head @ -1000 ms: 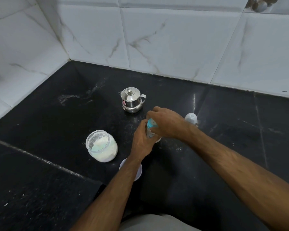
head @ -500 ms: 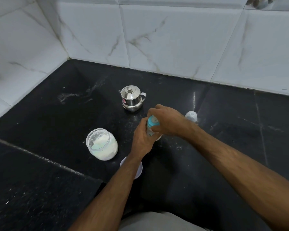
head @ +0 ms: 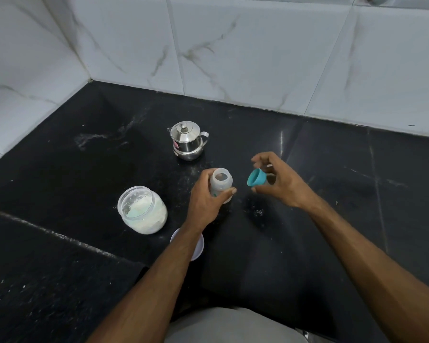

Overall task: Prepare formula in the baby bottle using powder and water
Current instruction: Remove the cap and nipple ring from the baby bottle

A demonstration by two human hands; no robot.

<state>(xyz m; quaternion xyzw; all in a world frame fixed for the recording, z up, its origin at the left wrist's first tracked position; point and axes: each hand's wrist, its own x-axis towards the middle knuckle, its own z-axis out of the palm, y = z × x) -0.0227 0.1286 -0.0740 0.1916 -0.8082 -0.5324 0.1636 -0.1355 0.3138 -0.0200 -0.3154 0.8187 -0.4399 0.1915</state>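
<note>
1. Two hands work over the black countertop (head: 332, 169). The left hand (head: 206, 201) has its fingers and thumb curled round the baby bottle (head: 221, 185), thumb tip on the bottle's right side, fingers wrapped behind its left side.
2. The baby bottle stands upright on the countertop near the middle of the view, its mouth open and uncovered; the body is clear and pale, and I cannot tell what, if anything, is inside.
3. The right hand (head: 282, 181) pinches the teal screw ring (head: 256, 177) between thumb and fingertips, the other fingers loosely arched above it. The ring is held in the air just to the right of the bottle's mouth, apart from it, tilted so its open side faces left and towards the camera.
4. A pale nipple part seems to poke from the ring behind the fingers, but it is mostly hidden.
5. Left of the left hand, the open powder jar (head: 143, 210) sits on the countertop, partly filled with white powder, well apart from the bottle.
6. Under the left forearm lies a white round lid (head: 199, 246), partly covered by the arm.
7. Beyond the bottle, towards the wall, stands a small steel kettle (head: 187, 141) with its lid on.
8. Specks of spilled powder dot the countertop beside the bottle's right side.
9. White marbled wall tiles (head: 258, 45) rise behind and to the left.
</note>
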